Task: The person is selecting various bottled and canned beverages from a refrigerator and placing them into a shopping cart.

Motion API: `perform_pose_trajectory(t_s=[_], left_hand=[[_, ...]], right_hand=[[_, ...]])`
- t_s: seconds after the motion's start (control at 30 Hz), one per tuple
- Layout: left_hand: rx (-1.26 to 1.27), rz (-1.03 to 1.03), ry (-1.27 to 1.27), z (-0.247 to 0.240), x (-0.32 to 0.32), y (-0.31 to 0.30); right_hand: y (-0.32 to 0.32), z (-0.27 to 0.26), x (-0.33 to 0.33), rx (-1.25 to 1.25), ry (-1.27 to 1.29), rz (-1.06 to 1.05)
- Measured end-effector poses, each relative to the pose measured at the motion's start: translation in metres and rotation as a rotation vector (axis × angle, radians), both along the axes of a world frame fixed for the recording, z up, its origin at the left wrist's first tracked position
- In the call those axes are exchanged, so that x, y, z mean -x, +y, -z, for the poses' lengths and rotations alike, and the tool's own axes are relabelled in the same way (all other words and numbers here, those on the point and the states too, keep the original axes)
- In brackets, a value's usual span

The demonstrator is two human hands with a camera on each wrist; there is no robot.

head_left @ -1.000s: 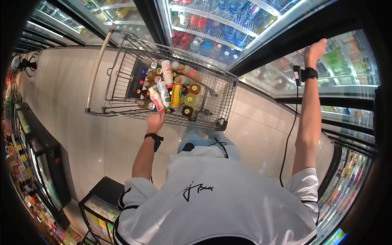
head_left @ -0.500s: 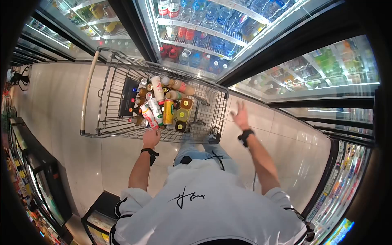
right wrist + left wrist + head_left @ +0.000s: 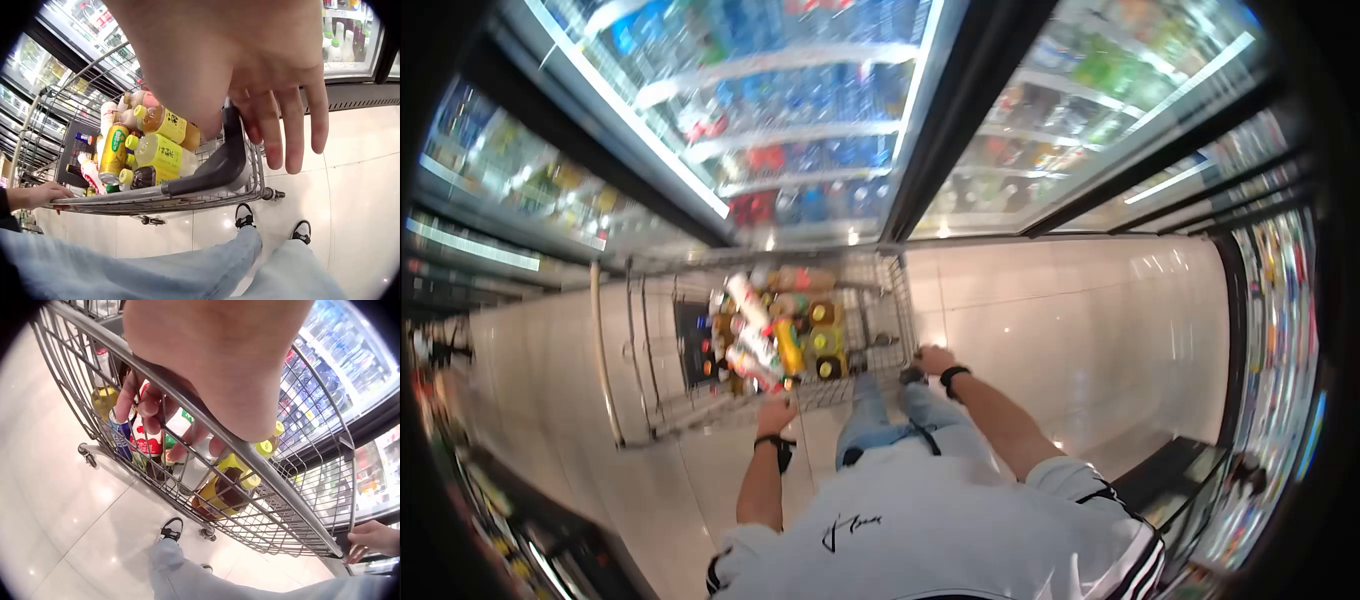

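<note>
Left hand [image 3: 776, 412] curled round the cart's side rail [image 3: 299, 492] — right hand [image 3: 256, 69] at the front corner [image 3: 215, 167], fingers straight, wide — bottles [image 3: 167, 128] and a can [image 3: 114, 153] inside

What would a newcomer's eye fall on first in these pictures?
Probably the grey metal wire cart, holding plastic bottles and a bright yellow can. Beyond it shine tall glass-fronted drinks coolers. The bare left hand grips the near rim; the right hand is at a black front corner.

Yellow-labelled bottles [image 3: 170, 128], a white bottle [image 3: 745, 300] and a yellow can [image 3: 114, 153] are carried close together in the metal shopping cart [image 3: 870, 308].
</note>
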State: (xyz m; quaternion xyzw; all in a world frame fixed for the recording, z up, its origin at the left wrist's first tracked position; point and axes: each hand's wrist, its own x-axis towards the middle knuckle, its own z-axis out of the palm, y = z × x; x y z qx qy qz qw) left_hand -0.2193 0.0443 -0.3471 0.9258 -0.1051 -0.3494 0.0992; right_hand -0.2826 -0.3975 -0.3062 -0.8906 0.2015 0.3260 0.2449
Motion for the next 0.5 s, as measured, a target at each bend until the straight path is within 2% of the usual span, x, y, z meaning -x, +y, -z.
perform_pose_trajectory(t_s=[0.07, 0.13, 0.17, 0.3, 0.4, 0.43, 0.47, 0.5], left_hand=[[0.026, -0.03, -0.038, 0.002, 0.005, -0.004], [-0.01, 0.021, -0.071, 0.006, 0.005, -0.005], [-0.113, -0.041, 0.024, -0.024, 0.002, -0.022], [-0.23, -0.077, 0.129, -0.024, 0.002, -0.033], [-0.22, -0.067, 0.201, -0.038, 0.007, -0.046], [-0.268, -0.075, 0.203, -0.026, 0.008, -0.045], [-0.277, -0.07, 0.197, -0.029, 0.01, -0.05], [-0.287, -0.068, 0.196, -0.033, 0.017, -0.055]], right_hand=[[0.01, 0.028, 0.009, 0.098, -0.044, 0.054], [0.017, 0.013, 0.006, 0.134, -0.028, 0.121], [0.017, 0.013, 0.009, 0.147, -0.014, 0.124], [0.011, 0.037, 0.016, 0.143, 0.066, 0.143], [0.002, -0.01, 0.024, 0.083, 0.116, 0.128], [-0.002, -0.015, 0.027, 0.076, 0.124, 0.124], [-0.004, -0.008, 0.037, 0.105, 0.007, 0.118], [-0.011, 0.001, 0.043, 0.101, 0.0, 0.118]])
